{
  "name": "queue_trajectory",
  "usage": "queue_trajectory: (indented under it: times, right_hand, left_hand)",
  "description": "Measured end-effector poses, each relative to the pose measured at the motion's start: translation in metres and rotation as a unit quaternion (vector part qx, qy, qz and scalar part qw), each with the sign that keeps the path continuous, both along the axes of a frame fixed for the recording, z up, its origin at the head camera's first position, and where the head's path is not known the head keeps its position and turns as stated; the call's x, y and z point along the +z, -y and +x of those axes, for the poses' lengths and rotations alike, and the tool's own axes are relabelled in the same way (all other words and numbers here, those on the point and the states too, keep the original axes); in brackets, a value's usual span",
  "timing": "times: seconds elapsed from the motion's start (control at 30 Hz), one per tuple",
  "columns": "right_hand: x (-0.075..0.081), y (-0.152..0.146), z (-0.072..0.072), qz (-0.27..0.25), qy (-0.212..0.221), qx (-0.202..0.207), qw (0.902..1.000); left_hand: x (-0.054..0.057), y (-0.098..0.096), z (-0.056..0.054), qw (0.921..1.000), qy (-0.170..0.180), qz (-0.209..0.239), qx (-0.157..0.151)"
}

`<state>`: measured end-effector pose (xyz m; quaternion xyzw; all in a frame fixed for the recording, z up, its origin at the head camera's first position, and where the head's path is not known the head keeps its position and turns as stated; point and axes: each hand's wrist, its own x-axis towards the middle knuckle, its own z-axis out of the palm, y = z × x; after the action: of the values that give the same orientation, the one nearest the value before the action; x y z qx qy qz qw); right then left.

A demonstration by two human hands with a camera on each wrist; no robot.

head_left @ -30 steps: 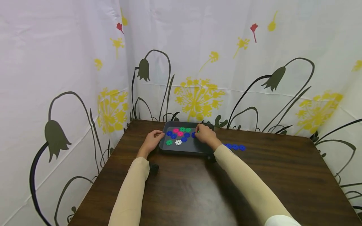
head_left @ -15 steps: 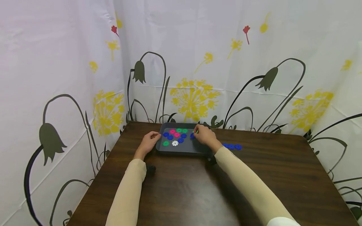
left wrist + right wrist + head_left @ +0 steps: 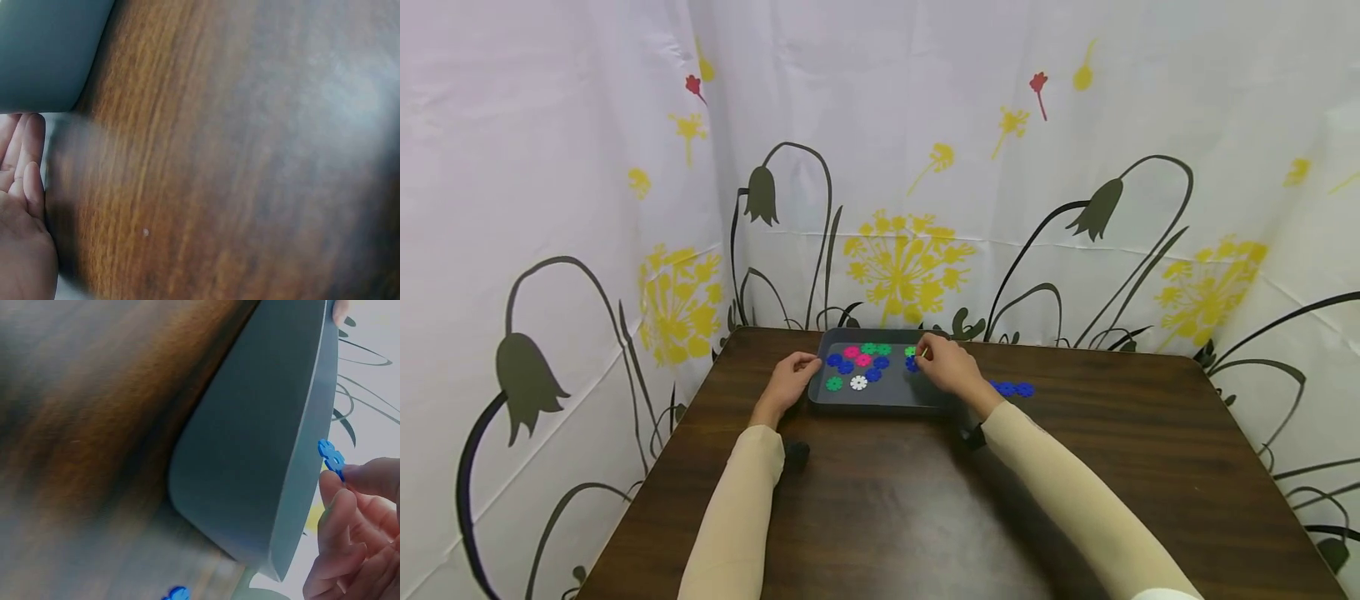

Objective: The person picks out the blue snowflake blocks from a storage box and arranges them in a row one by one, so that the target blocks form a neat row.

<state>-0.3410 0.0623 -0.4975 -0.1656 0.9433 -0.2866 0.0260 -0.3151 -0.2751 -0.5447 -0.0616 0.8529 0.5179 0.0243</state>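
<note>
My right hand (image 3: 951, 367) is over the right part of a dark grey tray (image 3: 880, 409). Its thumb and index finger pinch a blue notched interlocking disc (image 3: 331, 455), seen in the right wrist view. Beside those fingertips in the head view lies a light green disc (image 3: 911, 352), and a small yellowish sliver shows at the fingers. My left hand (image 3: 786, 383) touches the tray's left rim; in the left wrist view its fingers (image 3: 32, 140) lie fairly straight against the tray wall (image 3: 50, 56). Inside the tray are several discs, among them a white disc (image 3: 859, 382) and a pink disc (image 3: 852, 352).
A row of blue discs (image 3: 1024, 389) lies on the brown wooden table (image 3: 880, 500) right of the tray, partly behind my right wrist. A white patterned curtain (image 3: 925, 108) hangs behind the table's far edge.
The head view has turned slightly right. My right hand has shifted a little to the right over the tray, showing more of the light green disc. My left hand stays at the rim.
</note>
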Motion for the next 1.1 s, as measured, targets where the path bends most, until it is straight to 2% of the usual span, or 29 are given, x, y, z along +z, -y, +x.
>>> queue_trajectory:
  times: [0.4,0.73,0.97,1.1]
  right_hand:
    - [0.003,-0.03,0.008,-0.105,-0.01,0.005,0.9944]
    - [0.006,-0.06,0.012,-0.133,-0.041,0.001,0.9903]
    - [0.007,-0.073,0.013,-0.112,-0.046,-0.01,0.9925]
    - [0.01,-0.082,0.017,-0.117,-0.044,-0.023,0.9919]
  left_hand:
    - [0.0,-0.001,0.001,0.9999,-0.015,-0.001,-0.001]
    - [-0.003,0.001,0.0,0.9999,-0.008,-0.006,0.0]
    - [-0.006,0.003,-0.001,0.9999,-0.004,-0.009,0.005]
    - [-0.007,0.001,-0.002,0.9999,-0.005,-0.011,0.004]
